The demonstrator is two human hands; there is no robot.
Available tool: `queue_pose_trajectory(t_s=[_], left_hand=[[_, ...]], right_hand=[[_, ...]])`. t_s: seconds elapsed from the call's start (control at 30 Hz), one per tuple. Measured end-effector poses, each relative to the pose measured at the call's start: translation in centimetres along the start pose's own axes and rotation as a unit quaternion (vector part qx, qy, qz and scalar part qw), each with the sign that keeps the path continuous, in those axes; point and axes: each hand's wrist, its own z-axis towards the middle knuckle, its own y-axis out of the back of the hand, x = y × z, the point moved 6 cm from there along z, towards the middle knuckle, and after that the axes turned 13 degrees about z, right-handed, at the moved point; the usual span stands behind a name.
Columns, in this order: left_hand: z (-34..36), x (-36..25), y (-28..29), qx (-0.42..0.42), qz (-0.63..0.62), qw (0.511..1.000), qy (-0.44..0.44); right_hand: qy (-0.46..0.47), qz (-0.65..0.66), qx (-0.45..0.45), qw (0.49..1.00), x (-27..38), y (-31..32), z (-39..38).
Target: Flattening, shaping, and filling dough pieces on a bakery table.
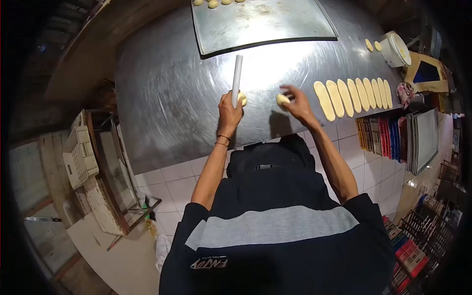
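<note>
My left hand (229, 116) is closed around the lower end of a pale, smooth rolling pin (238, 73), which points away from me over the metal table. Beside its fingers, on the right, sits a dough ball (243, 99), partly hidden by the hand and pin. My right hand (301, 107) has its thumb and fingers bent around another dough ball (282, 100) at the tabletop; the fingertips are a little blurred. Further right, several long flattened dough strips (344, 97) lie side by side in a row.
A metal tray (265, 27) with several dough balls (213, 4) at its far left covers the table's back. Two small dough pieces (369, 45) lie near a white bucket (395, 49) at the far right. Stacked crates and trays (424, 140) stand beyond the table's right edge.
</note>
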Motion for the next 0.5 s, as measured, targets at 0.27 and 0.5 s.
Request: queue_pose_trajectory(t_s=[0.27, 0.5], left_hand=[[-1.6, 5.3, -1.5, 0.035, 0.014, 0.997, 0.064], [-2.3, 4.9, 3.2, 0.043, 0.078, 0.993, 0.083]], right_hand=[[0.256, 0.191, -0.14, 0.937, 12.2, -3.7, 0.5], [0.037, 0.079, -0.033, 0.996, -3.3, -8.8, 2.3]])
